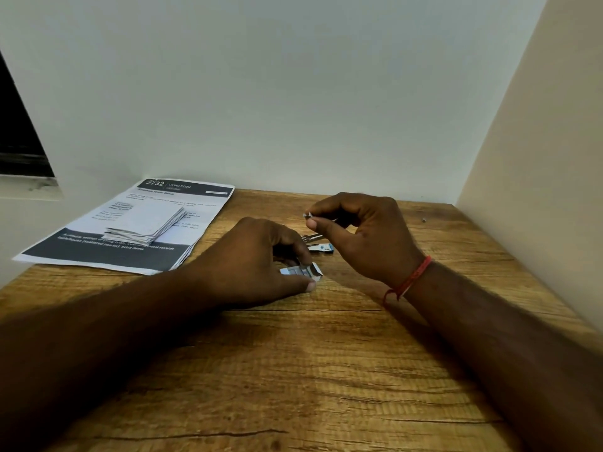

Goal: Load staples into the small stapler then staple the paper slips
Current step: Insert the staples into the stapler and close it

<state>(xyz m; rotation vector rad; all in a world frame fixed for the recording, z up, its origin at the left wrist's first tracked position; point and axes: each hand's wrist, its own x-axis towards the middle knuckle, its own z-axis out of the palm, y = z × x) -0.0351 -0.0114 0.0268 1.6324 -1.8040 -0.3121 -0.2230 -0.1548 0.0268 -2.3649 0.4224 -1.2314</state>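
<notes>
Near the table's (326, 370) far edge, the left hand (261, 256) pinched the staple box (301, 271) flat. The right hand (359, 230) pinched a staple strip (308, 215) above the small stapler (321, 246). Paper slips (146, 228) lay far-left. The strip should go in level, legs down.

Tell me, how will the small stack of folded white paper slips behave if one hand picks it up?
The stack of folded white paper slips looks light and floppy. Its edges fan apart, so loose slips would probably slide out unless pinched firmly. It lies flat on the printed sheet, so it should not roll.
</notes>
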